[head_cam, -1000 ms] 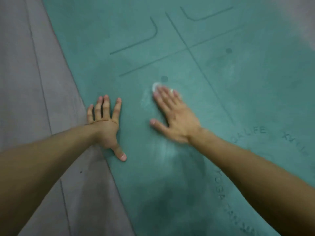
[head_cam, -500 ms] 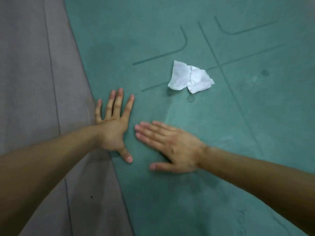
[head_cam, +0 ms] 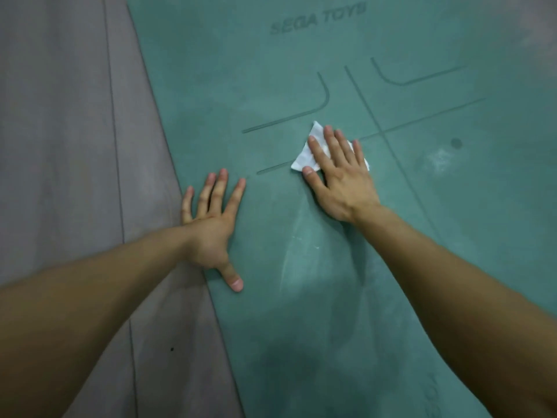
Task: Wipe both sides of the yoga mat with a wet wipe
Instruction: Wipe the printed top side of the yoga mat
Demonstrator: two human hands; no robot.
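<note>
A teal yoga mat (head_cam: 346,297) with engraved alignment lines lies flat on the floor and fills most of the view. A crumpled white wet wipe (head_cam: 307,152) lies on the mat near the lines' crossing. My right hand (head_cam: 337,173) presses flat on the wipe with straight fingers, covering most of it. My left hand (head_cam: 211,227) rests flat with spread fingers across the mat's left edge, thumb on the mat, outer fingers over the floor.
Grey floor (head_cam: 60,146) with thin seams runs along the left of the mat. Pale streaks (head_cam: 301,236) and a whitish patch (head_cam: 437,161) show on the mat's surface. A dark dot (head_cam: 456,143) marks the mat to the right.
Half a second ago the wipe lay free beyond my right hand; the hand has since moved forward onto it. The view has shifted forward along the mat. My left hand stays at the edge.
</note>
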